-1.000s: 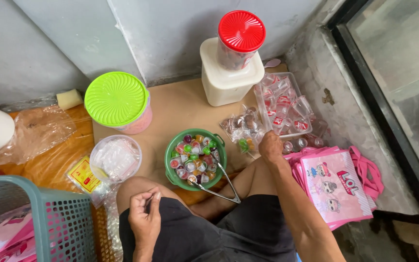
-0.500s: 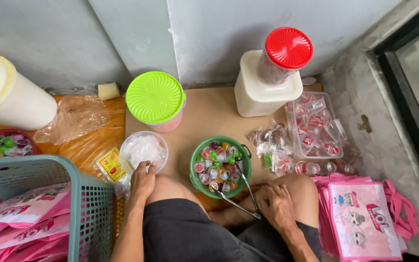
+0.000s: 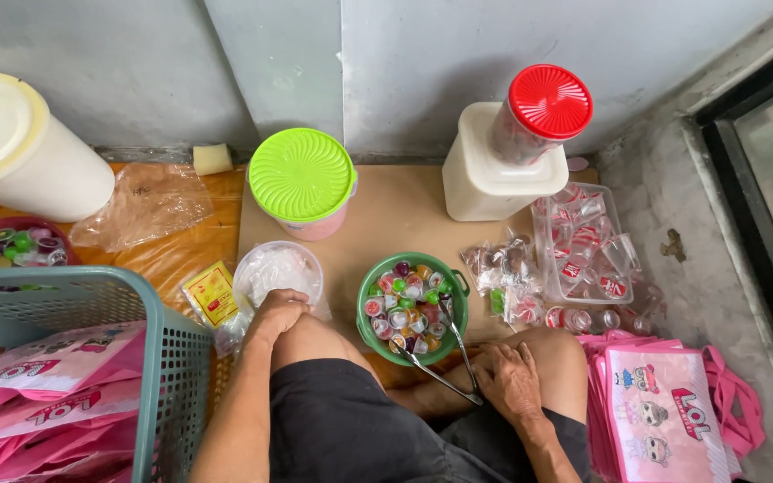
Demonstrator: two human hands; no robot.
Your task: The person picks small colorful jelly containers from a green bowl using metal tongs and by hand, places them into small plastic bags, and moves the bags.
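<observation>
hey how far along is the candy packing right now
Done: some pink bags already lie in the teal basket. In hand: nothing; the left hand rests by the clear tub, the right hand beside the tongs. Left: the green bowl is full of jelly cups, and a stack of flat pink bags waits.

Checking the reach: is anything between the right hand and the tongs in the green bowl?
Nothing visible. The right hand rests on the leg right beside the handle end of the tongs, whose tips lie in the green bowl.
</observation>
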